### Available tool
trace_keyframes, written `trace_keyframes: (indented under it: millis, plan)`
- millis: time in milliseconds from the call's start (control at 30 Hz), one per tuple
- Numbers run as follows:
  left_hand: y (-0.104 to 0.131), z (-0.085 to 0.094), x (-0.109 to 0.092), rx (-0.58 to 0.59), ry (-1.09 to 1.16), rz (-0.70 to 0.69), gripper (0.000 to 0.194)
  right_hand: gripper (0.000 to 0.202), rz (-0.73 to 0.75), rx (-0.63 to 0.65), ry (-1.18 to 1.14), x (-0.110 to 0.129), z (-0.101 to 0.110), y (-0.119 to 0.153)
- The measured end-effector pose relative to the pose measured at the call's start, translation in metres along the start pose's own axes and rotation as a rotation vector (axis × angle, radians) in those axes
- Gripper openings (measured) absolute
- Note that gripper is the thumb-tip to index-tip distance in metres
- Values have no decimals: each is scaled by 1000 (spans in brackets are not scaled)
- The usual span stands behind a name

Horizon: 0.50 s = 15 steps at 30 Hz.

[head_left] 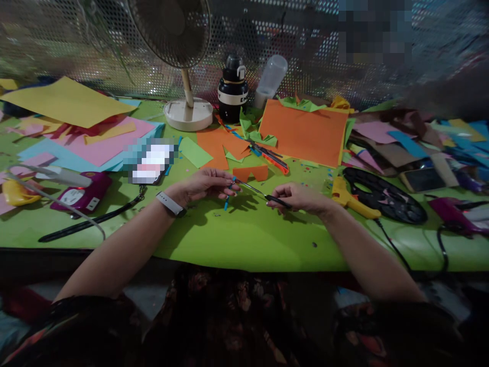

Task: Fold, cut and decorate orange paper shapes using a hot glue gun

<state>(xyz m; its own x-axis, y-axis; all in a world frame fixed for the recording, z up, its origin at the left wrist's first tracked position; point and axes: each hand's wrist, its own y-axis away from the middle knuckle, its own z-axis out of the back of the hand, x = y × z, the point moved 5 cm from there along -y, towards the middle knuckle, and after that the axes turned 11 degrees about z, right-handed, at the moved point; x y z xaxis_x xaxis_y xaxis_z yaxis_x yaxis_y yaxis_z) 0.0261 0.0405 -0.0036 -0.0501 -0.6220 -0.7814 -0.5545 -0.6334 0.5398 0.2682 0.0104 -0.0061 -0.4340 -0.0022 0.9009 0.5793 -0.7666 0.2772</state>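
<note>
A blue paper strip (226,203) hangs above mid-bench (244,244), the tips of the scissors (250,187) at its upper end; trimming seems under way, the strip not yet finished. At its two o'clock, notched orange paper (251,174) looks already cut. The left hand (208,184), reaching in from eight o'clock, pinches the strip, other fingers loosely spread; the right hand (296,198), from four, curls its fingers closed around the handles.

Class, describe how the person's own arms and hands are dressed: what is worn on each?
Both the left hand and the right hand are gloveless. A pale wristband with a dark part circles the left wrist; the right wrist shows none. The left sleeve and right sleeve are dark with reddish patches, leaving the forearms bare. Finer print is too dim to tell.
</note>
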Motion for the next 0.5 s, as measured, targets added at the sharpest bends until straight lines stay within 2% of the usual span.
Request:
trace_keyframes:
  millis: [500]
  plan:
    - [-2, -2, 3, 48, -35, 12, 6, 33, 4, 10, -5, 5, -2, 1]
